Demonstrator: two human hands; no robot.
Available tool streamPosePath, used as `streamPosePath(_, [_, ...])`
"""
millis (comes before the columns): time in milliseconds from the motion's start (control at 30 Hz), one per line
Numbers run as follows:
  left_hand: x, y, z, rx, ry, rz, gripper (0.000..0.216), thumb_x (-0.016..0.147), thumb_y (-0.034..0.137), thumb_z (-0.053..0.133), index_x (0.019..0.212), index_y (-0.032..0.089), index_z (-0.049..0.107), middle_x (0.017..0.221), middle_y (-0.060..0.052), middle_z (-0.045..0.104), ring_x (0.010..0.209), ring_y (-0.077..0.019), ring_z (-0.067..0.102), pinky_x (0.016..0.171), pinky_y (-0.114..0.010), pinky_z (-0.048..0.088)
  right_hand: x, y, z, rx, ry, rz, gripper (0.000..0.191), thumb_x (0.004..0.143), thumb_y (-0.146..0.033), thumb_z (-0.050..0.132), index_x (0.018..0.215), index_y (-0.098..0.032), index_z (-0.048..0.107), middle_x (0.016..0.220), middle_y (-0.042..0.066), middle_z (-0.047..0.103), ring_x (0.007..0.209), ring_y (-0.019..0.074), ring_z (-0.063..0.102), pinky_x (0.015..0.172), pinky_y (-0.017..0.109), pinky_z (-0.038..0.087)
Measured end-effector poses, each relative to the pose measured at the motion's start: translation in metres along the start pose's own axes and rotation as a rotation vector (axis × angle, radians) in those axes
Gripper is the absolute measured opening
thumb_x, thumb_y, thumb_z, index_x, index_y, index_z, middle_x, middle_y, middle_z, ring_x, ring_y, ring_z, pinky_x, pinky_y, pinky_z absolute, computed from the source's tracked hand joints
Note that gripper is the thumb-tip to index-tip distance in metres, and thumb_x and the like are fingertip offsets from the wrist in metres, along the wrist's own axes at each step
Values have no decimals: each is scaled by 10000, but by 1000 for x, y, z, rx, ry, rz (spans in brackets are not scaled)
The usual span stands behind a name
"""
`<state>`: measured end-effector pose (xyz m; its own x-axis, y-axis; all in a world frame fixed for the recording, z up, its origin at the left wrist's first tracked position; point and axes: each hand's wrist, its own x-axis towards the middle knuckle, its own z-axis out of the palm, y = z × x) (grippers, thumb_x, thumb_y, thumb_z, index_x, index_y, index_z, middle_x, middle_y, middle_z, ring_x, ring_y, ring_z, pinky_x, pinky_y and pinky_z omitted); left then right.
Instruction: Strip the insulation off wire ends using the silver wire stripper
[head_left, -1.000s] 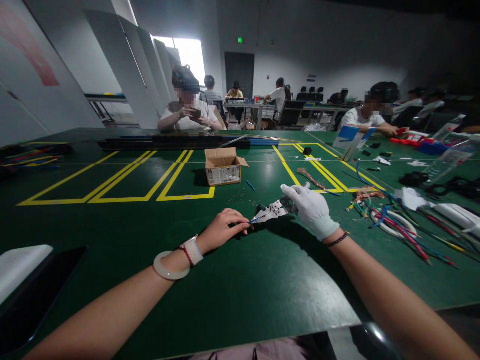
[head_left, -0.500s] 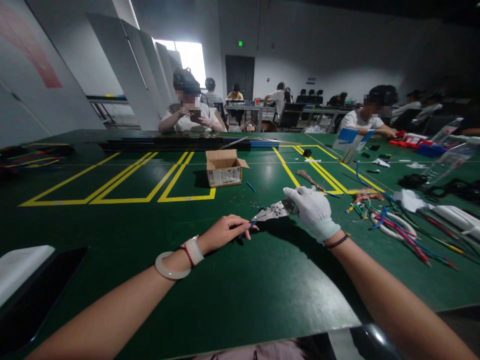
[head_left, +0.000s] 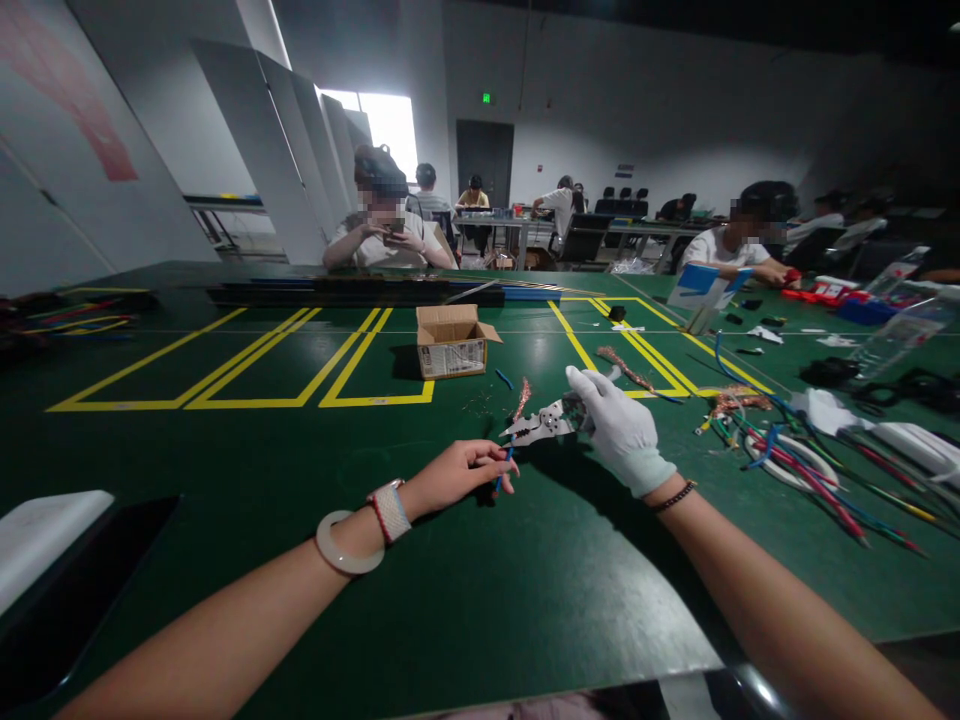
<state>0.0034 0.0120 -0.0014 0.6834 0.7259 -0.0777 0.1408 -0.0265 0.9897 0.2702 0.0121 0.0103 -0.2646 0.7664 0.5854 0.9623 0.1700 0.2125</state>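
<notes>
My bare left hand pinches a short blue wire just above the green table. Bare copper strands stick up from the wire's far end. My right hand, in a white glove, is closed on the handles of a silver wire stripper, whose jaws sit at the wire, right of my left fingertips. A bangle and a woven band circle my left wrist.
A small open cardboard box stands behind the hands among yellow floor-tape lines. A pile of coloured wires lies at the right. A white sheet on a dark pad is at the near left. Several people sit across the table.
The stripper has pulled away from my left hand, and bare copper strands now show at the wire's end. Both hands shifted slightly; the view tilted up a little.
</notes>
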Motion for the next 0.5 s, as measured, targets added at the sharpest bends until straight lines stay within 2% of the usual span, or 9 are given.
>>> streamPosePath(267, [-1, 3, 2, 11, 114, 72, 293, 830, 390, 653, 915, 109, 633, 792, -73, 712, 766, -176, 662, 745, -311, 500, 2, -7, 2, -31, -85, -42, 598, 835, -111, 435, 1420, -176, 334, 1270, 113, 549, 871, 211, 588, 575, 282, 435])
streamPosePath(367, [0, 3, 1, 15, 127, 82, 305, 828, 397, 655, 920, 108, 630, 799, -77, 714, 771, -178, 664, 764, -320, 500, 3, -5, 4, 0, -115, -62, 671, 791, -100, 457, 1438, -172, 293, 1257, 123, 540, 854, 212, 584, 559, 280, 429])
streamPosePath(500, [0, 2, 0, 17, 143, 87, 311, 830, 390, 656, 940, 100, 626, 804, -81, 714, 765, -180, 665, 758, -325, 504, 4, -2, 4, 100, -127, -111, 777, 735, -106, 487, 1464, -151, 224, 1285, 139, 507, 927, 228, 569, 618, 290, 446])
